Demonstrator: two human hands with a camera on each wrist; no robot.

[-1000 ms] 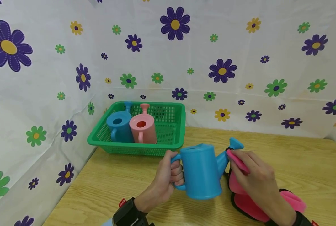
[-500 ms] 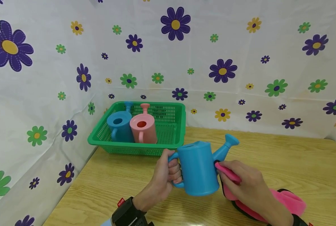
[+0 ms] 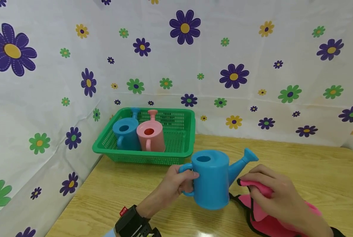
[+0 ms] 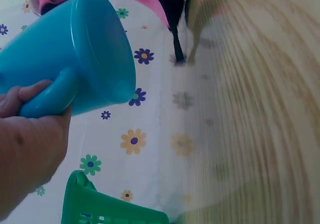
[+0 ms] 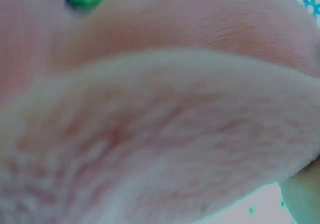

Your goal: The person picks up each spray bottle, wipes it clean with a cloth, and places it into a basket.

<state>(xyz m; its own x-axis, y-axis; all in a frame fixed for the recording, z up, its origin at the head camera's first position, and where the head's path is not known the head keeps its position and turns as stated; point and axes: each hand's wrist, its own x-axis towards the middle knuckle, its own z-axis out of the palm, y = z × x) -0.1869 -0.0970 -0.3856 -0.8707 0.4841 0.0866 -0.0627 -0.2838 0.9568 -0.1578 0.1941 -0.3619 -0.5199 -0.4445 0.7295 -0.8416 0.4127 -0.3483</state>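
My left hand [image 3: 176, 181] grips the handle of a blue watering can [image 3: 212, 184], its thumb lying along the can's side. The can is held up over the table, opening on top and spout to the right. In the left wrist view the can's base [image 4: 107, 49] faces the tabletop. Just right of the spout, my right hand [image 3: 278, 194] pinches a bunched part of a pink cloth with black edging [image 3: 260, 187]. The rest of the cloth hangs down below the hand toward the table. The right wrist view is filled by the hand's own skin.
A green basket [image 3: 146, 157] stands at the back left of the wooden table [image 3: 129, 197]. In it are another blue watering can [image 3: 127, 135] and a pink watering can [image 3: 154, 136], side by side. A white flowered sheet [image 3: 212, 89] rises behind and to the left.
The right hand with the cloth has moved from the spout down to its base, then away to the right. The can has tipped so its top opening shows, and the left thumb has straightened.
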